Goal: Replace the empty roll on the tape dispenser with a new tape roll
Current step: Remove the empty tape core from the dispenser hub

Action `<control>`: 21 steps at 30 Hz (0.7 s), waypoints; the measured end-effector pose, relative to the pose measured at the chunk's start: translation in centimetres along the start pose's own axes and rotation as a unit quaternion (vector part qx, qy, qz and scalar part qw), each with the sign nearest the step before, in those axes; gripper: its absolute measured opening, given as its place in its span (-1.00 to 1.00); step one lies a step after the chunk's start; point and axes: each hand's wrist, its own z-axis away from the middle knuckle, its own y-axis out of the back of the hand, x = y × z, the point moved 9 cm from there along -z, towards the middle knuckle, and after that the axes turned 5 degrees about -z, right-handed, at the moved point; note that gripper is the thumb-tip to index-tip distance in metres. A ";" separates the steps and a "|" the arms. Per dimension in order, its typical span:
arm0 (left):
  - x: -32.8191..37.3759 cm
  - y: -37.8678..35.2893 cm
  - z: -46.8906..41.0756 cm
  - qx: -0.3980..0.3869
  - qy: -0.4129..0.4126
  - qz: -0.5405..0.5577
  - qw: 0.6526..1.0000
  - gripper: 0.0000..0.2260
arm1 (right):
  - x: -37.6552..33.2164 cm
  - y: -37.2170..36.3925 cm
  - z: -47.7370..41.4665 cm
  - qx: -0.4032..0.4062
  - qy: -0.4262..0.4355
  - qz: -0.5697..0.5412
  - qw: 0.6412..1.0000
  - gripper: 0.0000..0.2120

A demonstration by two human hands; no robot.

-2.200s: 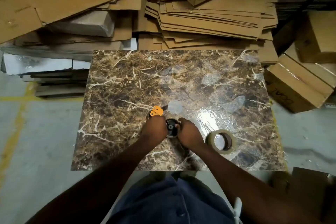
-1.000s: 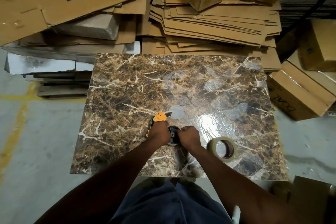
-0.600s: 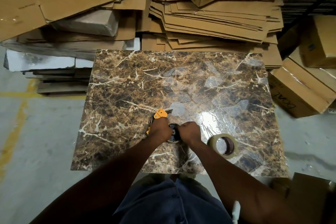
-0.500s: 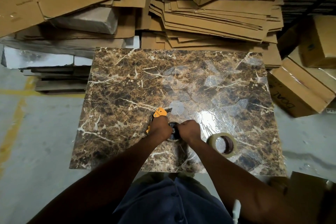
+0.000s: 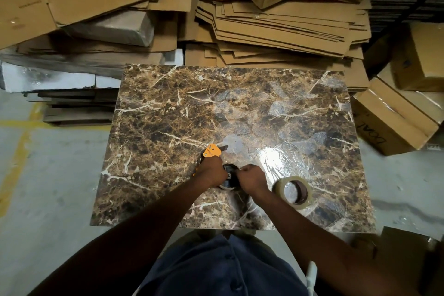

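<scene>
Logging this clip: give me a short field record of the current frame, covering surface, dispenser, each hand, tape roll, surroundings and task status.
surface: marble-patterned table, glossy, with patches of clear film
dispenser: orange and black tape dispenser near the table's front edge, dark hub between the hands
left hand: left hand closed on the dispenser body
right hand: right hand gripping at the hub; what it pinches is hidden
tape roll: new tape roll lying flat beside the right hand, untouched
surroundings: flattened cardboard stacks behind the table
status: new roll not yet mounted
</scene>
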 end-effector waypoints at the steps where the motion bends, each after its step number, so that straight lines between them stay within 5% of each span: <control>1: -0.1 -0.1 -0.1 -0.018 -0.007 0.002 1.000 -0.71 | 0.5 -0.1 0.2 -0.003 -0.012 -0.005 1.000 -0.64; 8: -0.2 -0.3 1.2 0.000 -0.016 0.023 1.000 -0.60 | 1.1 -0.5 0.6 -0.001 -0.017 0.002 1.000 -0.58; 21: -0.1 -0.7 2.5 0.067 -0.071 0.052 0.994 -0.77 | 1.4 -0.5 1.3 0.024 -0.013 0.013 1.000 -0.62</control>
